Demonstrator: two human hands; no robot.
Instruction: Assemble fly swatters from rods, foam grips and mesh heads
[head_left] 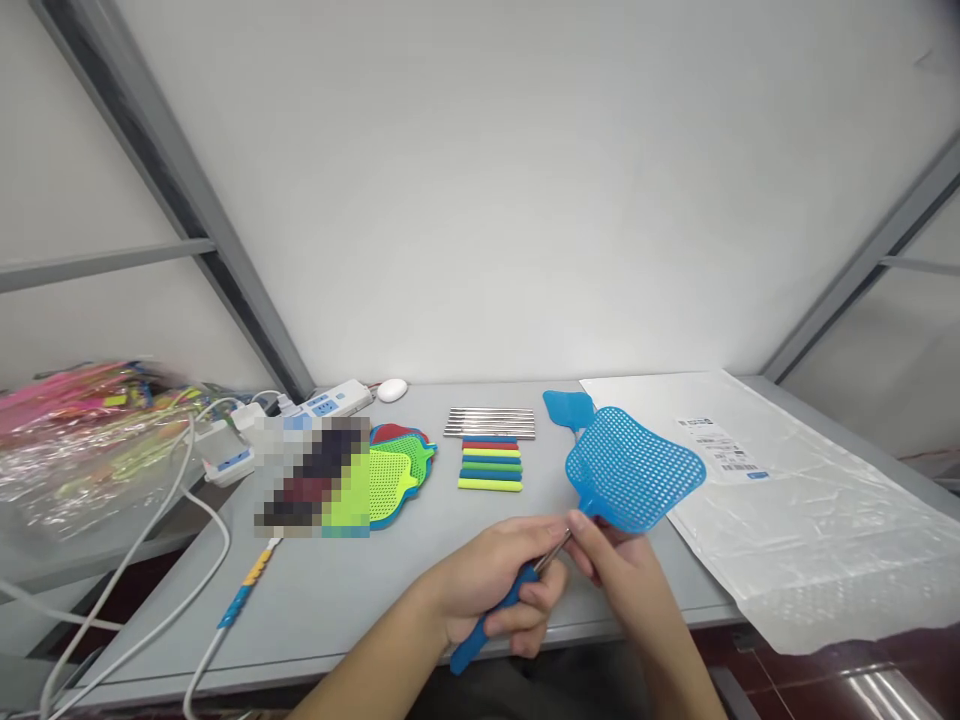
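Note:
A blue fly swatter (637, 465) with a perforated head is held up over the table's front edge. My left hand (499, 570) is closed round its blue handle and thin metal rod. My right hand (619, 565) pinches the neck, where the rod meets the head. Beyond the hands lie a row of thin metal rods (489, 422) and several coloured handle grips (490, 469). Another blue swatter (568, 407) rests behind the held one, its lower part hidden. To the left is a pile of green, yellow, red and blue swatter heads (390, 478), partly pixelated.
A white plastic mailing bag (772, 540) with a label covers the table's right side. Power strips (330, 403), white cables (169, 495) and a white mouse-like object (391, 390) lie on the left. Plastic-wrapped colourful items (90, 450) fill the far left. Metal frame posts rise on both sides.

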